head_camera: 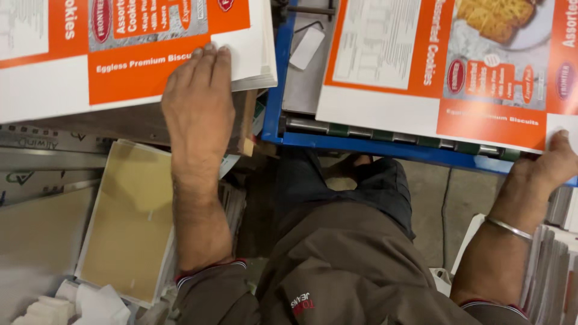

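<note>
- The left hand (pixel 197 96) lies flat, palm down, fingers together and stretched out, on the near right corner of a stack (pixel 120 66) of printed orange-and-white sheets at the far left.
- That stack rests on a bench (pixel 138 123), whose bare brown top shows just near the sheets.
- The right hand (pixel 551 165) is at the right edge of view, its thumb pressed on the near corner of a second printed sheet (pixel 445 66) (whether the fingers curl under the edge, I cannot tell).
- This sheet lies on a blue machine frame (pixel 274 90), with a roller bar (pixel 397 137) of grey and green segments running along its near edge.
- The two hands are well apart, one on each pile.
- A metal bangle (pixel 509 227) sits on the right wrist.
- A tan board (pixel 129 222) lies near left, below the left forearm.
- More sheets stand stacked on edge (pixel 557 265) at the near right.
- The person's brown jacket (pixel 349 271) fills the near middle.
</note>
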